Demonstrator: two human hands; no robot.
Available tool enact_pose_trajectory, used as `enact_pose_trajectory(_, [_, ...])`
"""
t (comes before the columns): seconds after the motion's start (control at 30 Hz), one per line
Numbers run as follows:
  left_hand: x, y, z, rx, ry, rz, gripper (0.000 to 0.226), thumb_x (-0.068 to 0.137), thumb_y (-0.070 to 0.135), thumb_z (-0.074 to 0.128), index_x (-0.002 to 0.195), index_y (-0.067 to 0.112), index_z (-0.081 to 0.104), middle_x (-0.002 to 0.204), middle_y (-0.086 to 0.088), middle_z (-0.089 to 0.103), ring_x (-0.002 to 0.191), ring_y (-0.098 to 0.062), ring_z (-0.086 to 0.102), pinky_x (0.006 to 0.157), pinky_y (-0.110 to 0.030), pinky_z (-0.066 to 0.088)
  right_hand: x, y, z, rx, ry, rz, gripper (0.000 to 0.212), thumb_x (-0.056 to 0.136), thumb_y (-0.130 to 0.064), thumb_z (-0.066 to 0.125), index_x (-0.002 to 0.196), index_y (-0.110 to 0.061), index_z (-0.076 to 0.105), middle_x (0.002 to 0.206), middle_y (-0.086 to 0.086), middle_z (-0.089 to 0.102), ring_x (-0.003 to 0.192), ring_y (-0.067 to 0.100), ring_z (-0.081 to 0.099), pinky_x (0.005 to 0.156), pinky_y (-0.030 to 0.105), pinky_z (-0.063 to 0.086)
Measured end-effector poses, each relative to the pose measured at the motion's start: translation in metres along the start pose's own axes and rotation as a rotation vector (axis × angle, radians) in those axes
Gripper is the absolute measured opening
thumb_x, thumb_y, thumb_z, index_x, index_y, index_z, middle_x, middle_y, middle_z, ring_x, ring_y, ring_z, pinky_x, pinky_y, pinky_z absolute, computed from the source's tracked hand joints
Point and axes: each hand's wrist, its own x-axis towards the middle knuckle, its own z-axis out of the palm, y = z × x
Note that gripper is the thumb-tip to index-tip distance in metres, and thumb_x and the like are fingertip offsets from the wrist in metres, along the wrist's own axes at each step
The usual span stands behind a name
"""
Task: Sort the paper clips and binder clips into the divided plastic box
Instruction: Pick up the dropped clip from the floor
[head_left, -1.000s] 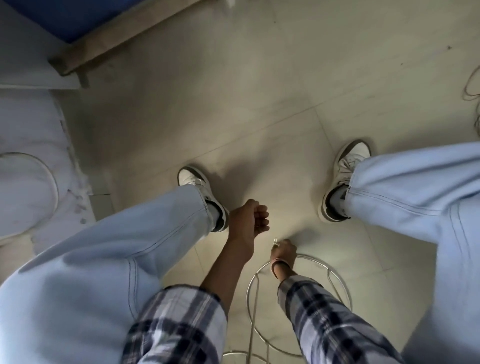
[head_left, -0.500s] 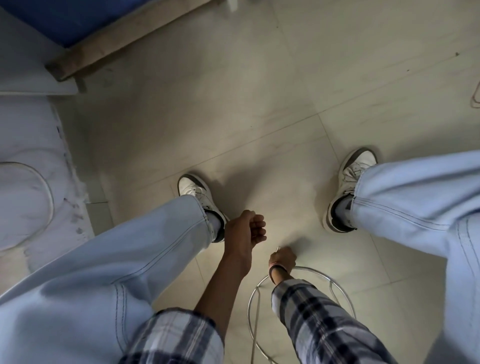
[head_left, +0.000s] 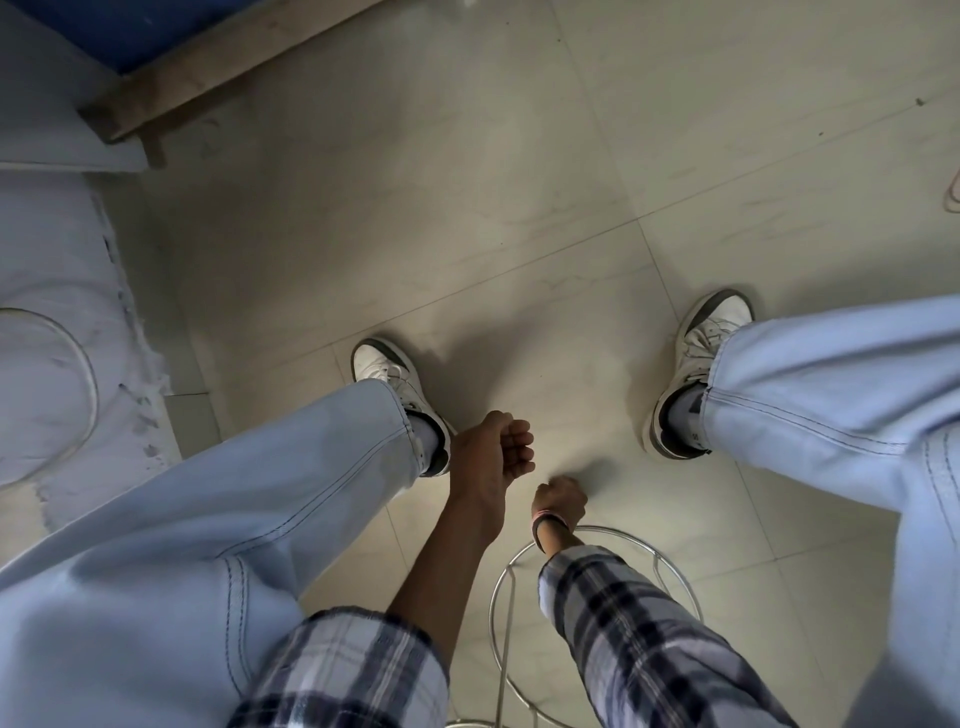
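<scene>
Pale floor tile (head_left: 519, 208) lies under your right hand (head_left: 560, 501); its grip can't be told. Left hand (head_left: 493, 457) cups loosely, fingers curled: anything small inside could spill.

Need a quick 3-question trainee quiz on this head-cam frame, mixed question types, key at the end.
1. True or false: the divided plastic box is visible in this frame.
2. Multiple choice: the right hand is (A) resting on the knee, (B) reaching down toward the tiled floor between the shoes, (C) gripping the metal stool ring.
3. Fill in: the left hand hangs with its fingers loosely ____, nothing visible in it.

Key: 1 false; 2 B; 3 curled. The right hand's fingers are bunched low near the floor; whether they pinch a clip cannot be told from this view.
</scene>
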Motion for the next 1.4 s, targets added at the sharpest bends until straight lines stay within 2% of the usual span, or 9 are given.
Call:
enact_pose_trajectory(0.37, [0.004, -0.005, -0.004, -0.029, 0.001, 0.003, 0.026, 0.096, 0.016, 0.053, 0.08, 0.005, 0.07, 0.069, -0.006, 0.067, 0.057, -0.016, 0.058, 0.059, -0.029, 0.05, 0.013, -0.005, -0.016, -0.019, -0.123, -0.002, 0.029, 0.085, -0.029, 0.056, 0.1, -0.012, 0.075, 0.108, 0.011, 0.074, 0.105, 0.033, 0.066, 0.089, 0.031, 0.049])
enact_pose_trajectory(0.47, [0.0, -0.002, -0.003, -0.042, 0.001, -0.006, 0.026, 0.097, 0.016, 0.052, 0.08, 0.005, 0.069, 0.068, -0.005, 0.067, 0.056, -0.015, 0.059, 0.059, -0.028, 0.051, 0.012, -0.023, -0.026, 0.018, -0.176, -0.006, 0.026, 0.072, -0.031, 0.061, 0.073, -0.006, 0.067, 0.082, 0.017, 0.075, 0.067, 0.03, 0.071, 0.067, 0.033, 0.059])
enact_pose_trajectory(0.57, [-0.007, 0.015, 0.005, -0.067, -0.014, -0.003, 0.026, 0.097, 0.016, 0.052, 0.079, 0.006, 0.067, 0.067, -0.005, 0.066, 0.054, -0.013, 0.058, 0.055, -0.025, 0.05, 0.0, -0.07, -0.054, 0.077, -0.184, -0.073, 0.025, 0.065, -0.027, 0.064, 0.07, -0.002, 0.066, 0.063, 0.015, 0.072, 0.038, 0.023, 0.061, 0.05, 0.036, 0.06])
enact_pose_trajectory(0.7, [-0.023, 0.069, 0.028, -0.082, -0.054, 0.071, 0.025, 0.095, 0.015, 0.052, 0.078, 0.004, 0.067, 0.066, -0.008, 0.065, 0.056, -0.018, 0.058, 0.051, -0.026, 0.05, -0.034, -0.168, -0.109, -0.038, -0.304, -0.264, 0.023, 0.078, -0.022, 0.06, 0.06, -0.01, 0.067, 0.064, 0.01, 0.071, 0.058, 0.023, 0.069, 0.077, 0.037, 0.061])
enact_pose_trajectory(0.8, [-0.044, 0.127, 0.046, -0.106, -0.058, 0.178, 0.027, 0.096, 0.013, 0.052, 0.077, 0.002, 0.067, 0.064, -0.011, 0.064, 0.053, -0.02, 0.058, 0.044, -0.02, 0.047, -0.053, -0.245, -0.142, -0.027, -0.402, -0.401, 0.017, 0.091, -0.025, 0.058, 0.083, -0.012, 0.067, 0.094, 0.011, 0.074, 0.086, 0.027, 0.071, 0.079, 0.032, 0.056])
enact_pose_trajectory(0.93, [-0.092, 0.194, 0.054, -0.147, -0.085, 0.316, 0.027, 0.096, 0.012, 0.053, 0.076, 0.0, 0.067, 0.058, -0.01, 0.064, 0.047, -0.019, 0.058, 0.044, -0.02, 0.048, -0.137, -0.325, -0.205, -0.043, -0.401, -0.571, 0.023, 0.096, -0.02, 0.052, 0.074, -0.018, 0.055, 0.079, 0.004, 0.062, 0.051, 0.005, 0.065, 0.065, 0.03, 0.055])
enact_pose_trajectory(1.0, [-0.114, 0.213, 0.052, -0.157, -0.107, 0.38, 0.025, 0.095, 0.011, 0.053, 0.08, -0.002, 0.067, 0.06, -0.013, 0.062, 0.05, -0.022, 0.057, 0.044, -0.022, 0.049, -0.178, -0.346, -0.228, 0.059, -0.44, -0.623, 0.027, 0.093, -0.012, 0.052, 0.067, -0.017, 0.054, 0.069, 0.007, 0.057, 0.037, 0.012, 0.058, 0.056, 0.026, 0.049])
enact_pose_trajectory(1.13, [-0.159, 0.242, 0.039, -0.173, -0.147, 0.489, 0.022, 0.091, 0.012, 0.056, 0.083, -0.003, 0.071, 0.064, -0.014, 0.064, 0.055, -0.024, 0.058, 0.054, -0.028, 0.05, -0.26, -0.371, -0.27, 0.197, -0.438, -0.812, 0.018, 0.082, -0.005, 0.055, 0.067, -0.006, 0.066, 0.061, 0.014, 0.061, 0.053, 0.024, 0.057, 0.056, 0.035, 0.059])
enact_pose_trajectory(1.4, [-0.237, 0.257, 0.01, -0.182, -0.189, 0.693, 0.024, 0.092, 0.012, 0.054, 0.078, 0.0, 0.07, 0.067, -0.011, 0.065, 0.057, -0.021, 0.057, 0.056, -0.031, 0.049, -0.351, -0.368, -0.323, 0.235, -0.532, -1.028, 0.012, 0.088, -0.002, 0.059, 0.088, 0.002, 0.07, 0.069, 0.013, 0.065, 0.057, 0.02, 0.06, 0.057, 0.031, 0.055])
